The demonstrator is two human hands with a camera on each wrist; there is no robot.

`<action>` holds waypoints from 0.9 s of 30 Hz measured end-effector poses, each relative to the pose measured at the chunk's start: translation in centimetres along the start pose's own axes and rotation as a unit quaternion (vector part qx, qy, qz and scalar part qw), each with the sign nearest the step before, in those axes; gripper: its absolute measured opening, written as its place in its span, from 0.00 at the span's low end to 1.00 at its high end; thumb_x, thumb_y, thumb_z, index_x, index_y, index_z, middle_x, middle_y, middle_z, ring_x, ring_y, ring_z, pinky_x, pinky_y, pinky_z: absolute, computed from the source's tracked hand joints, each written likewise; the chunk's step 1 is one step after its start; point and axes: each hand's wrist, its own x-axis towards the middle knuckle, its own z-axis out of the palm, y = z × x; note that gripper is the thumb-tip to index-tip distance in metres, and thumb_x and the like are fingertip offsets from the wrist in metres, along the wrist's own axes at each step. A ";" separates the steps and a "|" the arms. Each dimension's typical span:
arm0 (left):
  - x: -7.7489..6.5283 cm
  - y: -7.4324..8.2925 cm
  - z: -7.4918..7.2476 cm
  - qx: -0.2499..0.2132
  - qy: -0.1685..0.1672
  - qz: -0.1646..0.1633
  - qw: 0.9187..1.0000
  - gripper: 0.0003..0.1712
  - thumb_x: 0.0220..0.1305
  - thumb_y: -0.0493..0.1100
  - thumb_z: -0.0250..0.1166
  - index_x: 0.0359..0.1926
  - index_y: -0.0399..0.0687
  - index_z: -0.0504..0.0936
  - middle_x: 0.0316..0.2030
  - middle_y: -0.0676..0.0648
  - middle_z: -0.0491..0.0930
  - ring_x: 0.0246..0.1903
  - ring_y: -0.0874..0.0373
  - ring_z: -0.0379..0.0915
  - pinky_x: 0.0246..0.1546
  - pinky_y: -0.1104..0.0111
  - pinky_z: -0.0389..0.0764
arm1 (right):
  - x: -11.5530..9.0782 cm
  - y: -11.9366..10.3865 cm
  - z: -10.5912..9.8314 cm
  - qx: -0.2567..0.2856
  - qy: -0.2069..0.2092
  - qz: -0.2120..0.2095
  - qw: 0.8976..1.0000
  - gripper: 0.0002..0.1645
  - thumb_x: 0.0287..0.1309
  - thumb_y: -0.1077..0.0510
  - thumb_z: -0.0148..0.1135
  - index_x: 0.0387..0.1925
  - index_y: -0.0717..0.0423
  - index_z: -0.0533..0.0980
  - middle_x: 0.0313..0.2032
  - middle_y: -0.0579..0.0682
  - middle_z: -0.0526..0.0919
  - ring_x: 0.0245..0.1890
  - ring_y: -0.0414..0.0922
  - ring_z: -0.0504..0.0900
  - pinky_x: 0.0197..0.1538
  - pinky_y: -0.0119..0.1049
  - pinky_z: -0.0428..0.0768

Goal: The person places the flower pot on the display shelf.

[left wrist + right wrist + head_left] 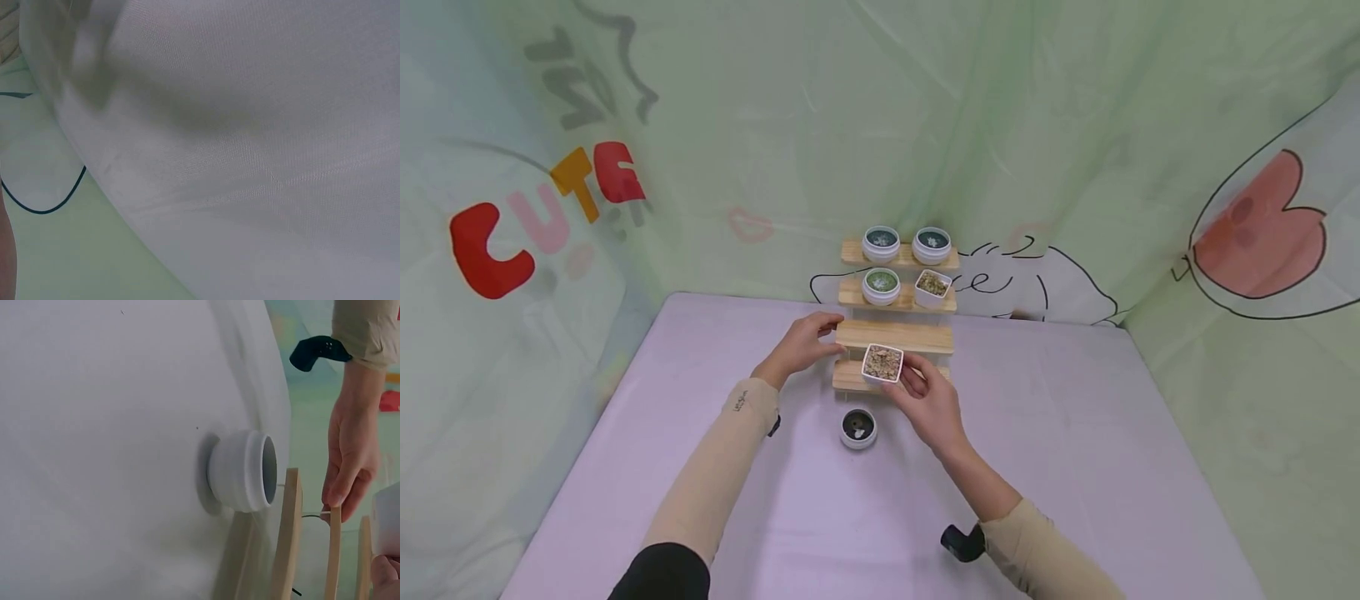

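My right hand [934, 407] holds a small square white pot [882, 364] with pebbly tan filling, above the lowest board of a tiered wooden shelf stand [895, 336]. Thumb and fingers of my left hand [801, 343] grip the left end of the stand's bare board, second from the bottom; the right wrist view shows this left hand [353, 450] at the board's end. A round white pot [858, 444] with dark contents stands upright on the table in front of the stand. The left wrist view shows mostly cloth, without the hand's grip.
On the top board sit two round white pots [881, 252] with dark contents. The board below bears a round pot [881, 297] with green contents and a square pot [932, 298] with yellowish-green filling. A pale cloth [1075, 467] covers the table; printed fabric walls [775, 125] surround it.
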 end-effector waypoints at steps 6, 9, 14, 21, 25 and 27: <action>0.0 0.0 0.0 0.000 0.000 0.000 1.000 0.35 0.57 0.38 0.73 0.63 0.30 0.71 0.59 0.34 0.73 0.60 0.44 0.71 0.64 0.63 0.74 | 1.7 0.6 -0.2 0.008 0.020 -0.002 1.000 0.35 0.53 0.67 0.71 0.62 0.70 0.69 0.61 0.66 0.73 0.61 0.54 0.74 0.58 0.28 0.77; 0.0 0.0 0.0 0.001 -0.001 -0.001 1.000 0.35 0.57 0.38 0.73 0.63 0.30 0.71 0.60 0.35 0.73 0.60 0.45 0.71 0.64 0.64 0.74 | 2.4 0.2 -0.4 0.014 0.025 0.013 1.000 0.34 0.54 0.66 0.71 0.62 0.69 0.69 0.61 0.65 0.73 0.62 0.54 0.74 0.57 0.27 0.77; 0.0 0.0 0.0 0.002 -0.003 -0.003 1.000 0.35 0.57 0.38 0.73 0.63 0.31 0.71 0.59 0.35 0.73 0.60 0.45 0.71 0.63 0.65 0.74 | 2.8 -2.0 -0.5 0.013 0.024 0.026 0.999 0.33 0.54 0.67 0.70 0.61 0.72 0.69 0.61 0.67 0.72 0.61 0.56 0.74 0.57 0.30 0.78; 0.1 0.0 0.0 0.006 -0.006 -0.008 1.000 0.35 0.57 0.39 0.73 0.64 0.32 0.71 0.60 0.36 0.73 0.60 0.46 0.71 0.64 0.65 0.73 | 4.8 -0.9 -0.4 0.002 0.040 0.020 0.999 0.33 0.54 0.65 0.71 0.60 0.71 0.70 0.60 0.64 0.74 0.60 0.53 0.76 0.56 0.26 0.78; 0.1 0.1 0.0 0.005 -0.008 -0.014 1.000 0.35 0.57 0.39 0.73 0.64 0.32 0.71 0.60 0.36 0.73 0.60 0.46 0.71 0.64 0.65 0.73 | 6.1 0.7 0.1 0.005 0.045 0.018 0.999 0.33 0.54 0.66 0.71 0.60 0.71 0.70 0.60 0.64 0.74 0.60 0.53 0.76 0.56 0.25 0.78; 0.1 0.1 0.0 0.006 -0.007 -0.015 1.000 0.35 0.57 0.39 0.73 0.64 0.32 0.71 0.60 0.36 0.73 0.60 0.46 0.71 0.64 0.64 0.73 | 6.3 0.7 0.2 0.012 0.041 0.016 0.999 0.33 0.53 0.68 0.71 0.60 0.72 0.70 0.60 0.66 0.73 0.60 0.54 0.75 0.57 0.27 0.78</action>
